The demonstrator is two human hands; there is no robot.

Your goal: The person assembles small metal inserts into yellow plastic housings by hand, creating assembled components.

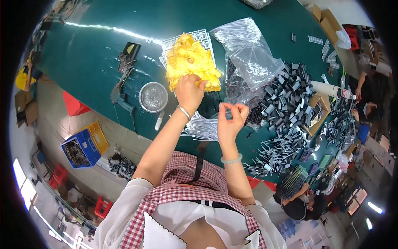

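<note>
A heap of crumpled yellow pieces, thin and soft-looking, rests on white lattice-like plastic sheets. My left hand is at the near edge of that heap, its fingers curled into the yellow pieces. To its right, above the table, my right hand is raised with thumb and forefinger pinched together; anything between them is too small to make out. Below and between the hands lies a bundle of thin white-tipped rods. A round clear tub with small transparent bits stands left of my left hand.
A clear bag of white-tipped rods lies beyond my right hand. Many black plastic parts are heaped at the right, beside an open cardboard box. A glue gun lies at the left. Other people work along the right side.
</note>
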